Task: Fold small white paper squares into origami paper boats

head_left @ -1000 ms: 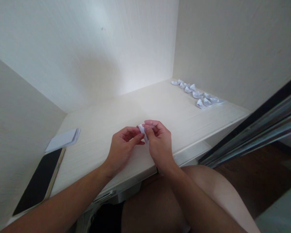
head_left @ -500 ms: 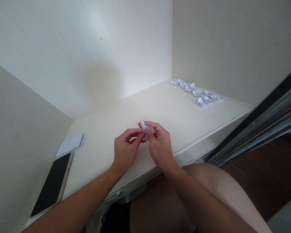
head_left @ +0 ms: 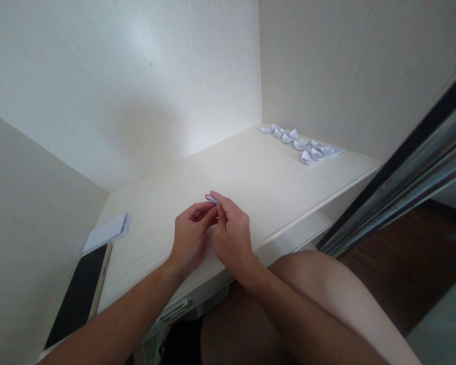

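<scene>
A small folded piece of white paper (head_left: pixel 212 199) is pinched between my hands above the front part of the desk; only its upper edge shows. My left hand (head_left: pixel 192 230) is closed, its thumb and fingertips meeting at the paper. My right hand (head_left: pixel 232 230) wraps over the paper from the right, its fingers hiding most of it. Farther back on the right lie several folded white paper pieces (head_left: pixel 302 145) in loose rows along the side wall.
A stack of white paper sheets (head_left: pixel 104 233) lies at the left of the desk (head_left: pixel 228 162). Beside it, nearer me, is a dark-screened tablet or phone (head_left: pixel 76 294). Walls enclose the back and both sides. A dark-edged metal frame (head_left: pixel 395 167) stands at the right.
My right hand has turned and closed further over the folded paper, so less of it shows. The whole view has shifted slightly.
</scene>
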